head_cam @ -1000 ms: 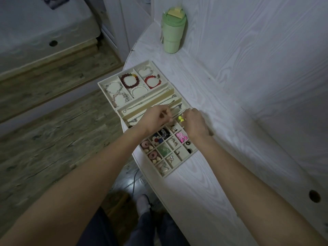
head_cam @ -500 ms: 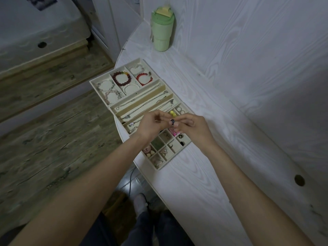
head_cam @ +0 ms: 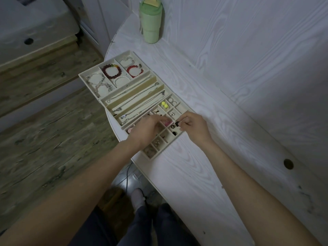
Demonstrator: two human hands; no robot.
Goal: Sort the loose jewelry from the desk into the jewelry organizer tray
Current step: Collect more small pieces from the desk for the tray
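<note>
Head view only: small dark piece (head_cam: 177, 123), prob. an earring, is pinched at fingertips of right hand (head_cam: 192, 127), held just above small compartments at near end of jewelry organizer tray (head_cam: 88, 80). Left hand (head_cam: 145, 129) is laid over the small cells, fingers curled; whether anything is held cannot be told. Placing step is judged in hand; next, piece needs lowering into one cell and letting go. Tray's long axis runs from near end diagonally away to the left; piece's own heading too small to tell
</note>
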